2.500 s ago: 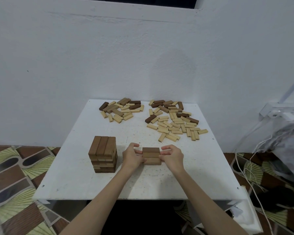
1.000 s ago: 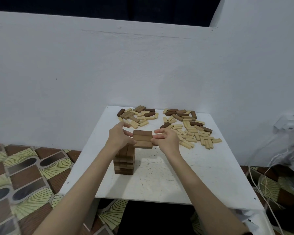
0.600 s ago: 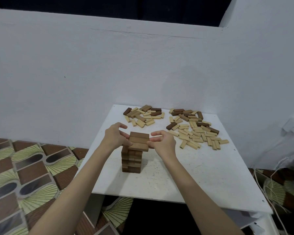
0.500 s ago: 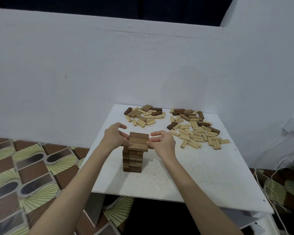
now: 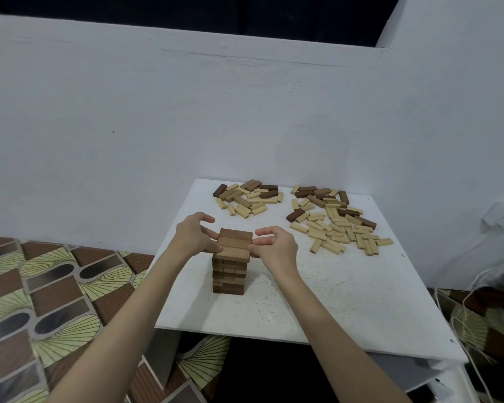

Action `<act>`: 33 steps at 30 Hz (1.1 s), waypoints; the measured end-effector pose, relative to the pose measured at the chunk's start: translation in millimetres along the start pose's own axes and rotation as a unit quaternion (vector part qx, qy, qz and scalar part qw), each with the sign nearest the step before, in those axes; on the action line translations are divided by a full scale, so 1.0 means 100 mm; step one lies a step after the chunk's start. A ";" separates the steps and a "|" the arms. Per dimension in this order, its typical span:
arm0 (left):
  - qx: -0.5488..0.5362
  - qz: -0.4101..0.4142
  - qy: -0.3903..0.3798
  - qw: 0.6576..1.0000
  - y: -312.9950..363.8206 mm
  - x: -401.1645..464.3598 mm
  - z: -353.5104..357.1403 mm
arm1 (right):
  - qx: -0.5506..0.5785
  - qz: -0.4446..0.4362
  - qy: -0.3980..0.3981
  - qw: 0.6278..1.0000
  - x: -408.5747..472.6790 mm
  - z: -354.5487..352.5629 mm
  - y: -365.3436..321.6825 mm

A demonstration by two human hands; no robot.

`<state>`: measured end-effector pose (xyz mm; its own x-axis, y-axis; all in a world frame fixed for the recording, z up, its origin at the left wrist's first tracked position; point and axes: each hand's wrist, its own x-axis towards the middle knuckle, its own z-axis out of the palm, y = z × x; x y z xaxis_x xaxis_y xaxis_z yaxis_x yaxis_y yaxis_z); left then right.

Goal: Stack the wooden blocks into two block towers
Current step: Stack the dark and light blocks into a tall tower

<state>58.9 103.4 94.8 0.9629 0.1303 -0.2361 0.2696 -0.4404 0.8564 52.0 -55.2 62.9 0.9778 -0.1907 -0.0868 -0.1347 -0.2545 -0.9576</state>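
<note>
A brown wooden block tower (image 5: 229, 274) stands near the left front of the white table (image 5: 346, 301). A layer of three brown blocks (image 5: 234, 242) sits on top of the tower, lined up with it. My left hand (image 5: 192, 235) pinches the left ends of that layer, and my right hand (image 5: 277, 245) pinches its right ends, fingers curled. Two loose heaps of pale and dark blocks lie at the back: a left pile (image 5: 249, 199) and a larger right pile (image 5: 336, 219).
A white wall (image 5: 186, 112) rises right behind the table. Patterned floor tiles (image 5: 41, 301) lie to the left. White cables (image 5: 472, 321) and a wall socket (image 5: 501, 216) are at the right edge.
Both hands lifted the three-block layer off the table, carried it left over the tower and lowered it onto the top. The camera view shifted too.
</note>
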 end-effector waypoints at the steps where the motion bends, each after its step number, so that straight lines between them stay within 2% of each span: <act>1: 0.000 0.000 -0.001 1.000 0.00 0.01 0.00 | 0.000 0.000 0.001 1.000 0.00 0.00 0.00; 17: 0.007 -0.003 -0.006 1.000 -0.06 0.11 -0.03 | 0.011 0.020 -0.016 1.000 0.05 -0.02 0.00; 21: 0.075 0.063 0.033 0.995 -0.03 0.20 -0.17 | 0.002 0.001 -0.026 1.000 0.11 -0.16 -0.13; 23: 0.115 0.131 0.010 0.985 0.03 0.23 -0.24 | -0.054 -0.027 -0.058 0.996 0.17 -0.24 -0.24; 25: 0.178 0.174 -0.065 0.966 0.10 0.24 -0.27 | -0.163 -0.069 -0.135 0.975 0.21 -0.33 -0.36; 28: 0.259 0.178 -0.152 0.937 0.13 0.27 -0.24 | -0.307 -0.110 -0.253 0.911 0.23 -0.36 -0.46; 33: 0.367 0.184 -0.172 0.895 0.06 0.29 -0.11 | -0.436 -0.154 -0.266 0.846 0.24 -0.16 -0.37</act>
<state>88.7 114.3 98.4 0.8984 -0.3705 -0.2357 -0.2570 -0.8789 0.4019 77.8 -65.6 100.5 0.8908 0.4067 -0.2029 0.2998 -0.8613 -0.4103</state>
